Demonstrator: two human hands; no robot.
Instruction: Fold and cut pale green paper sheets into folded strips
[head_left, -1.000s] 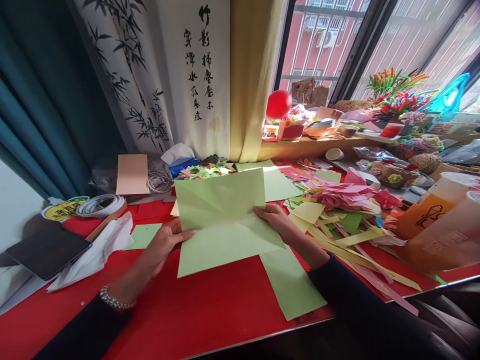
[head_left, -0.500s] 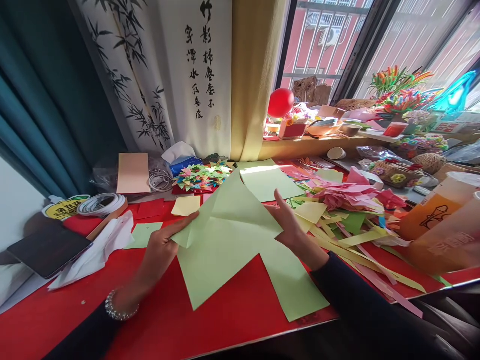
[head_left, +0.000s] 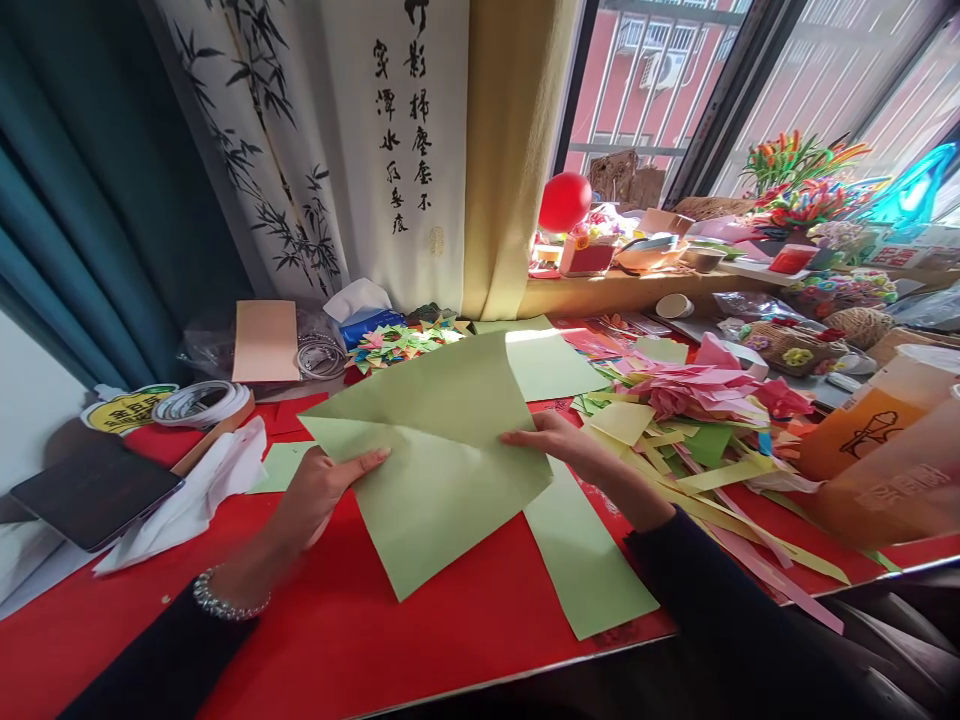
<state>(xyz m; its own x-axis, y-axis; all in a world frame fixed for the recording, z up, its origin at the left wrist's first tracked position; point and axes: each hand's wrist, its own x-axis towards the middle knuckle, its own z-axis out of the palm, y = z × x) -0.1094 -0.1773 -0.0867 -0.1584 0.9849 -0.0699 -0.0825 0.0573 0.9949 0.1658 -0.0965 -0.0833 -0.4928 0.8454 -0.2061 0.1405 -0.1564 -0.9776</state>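
A creased sheet of light green paper (head_left: 442,480) is held up over the red tabletop (head_left: 330,620). My left hand (head_left: 322,490) grips its left side, thumb on top and fingers underneath. On the right edge, my right hand (head_left: 559,440) pinches the sheet, its other fingers partly behind the paper. A crease runs across the sheet, and its upper part tilts up. Partly under the held sheet, a strip of green paper (head_left: 592,560) lies on the table. Behind it rests another green sheet (head_left: 555,365).
Paper scraps and strips (head_left: 690,400) spread over the right, beside cups with orange drink (head_left: 862,420). Small folded papers (head_left: 409,345) are heaped at the back. A roll of tape (head_left: 202,403), a dark flat device (head_left: 97,495) and white tissue (head_left: 195,505) lie on the left.
My right hand has gone from open beside the sheet to pinching its right edge. The sheet's raised peak has come down, and its left corner has spread out past my left hand.
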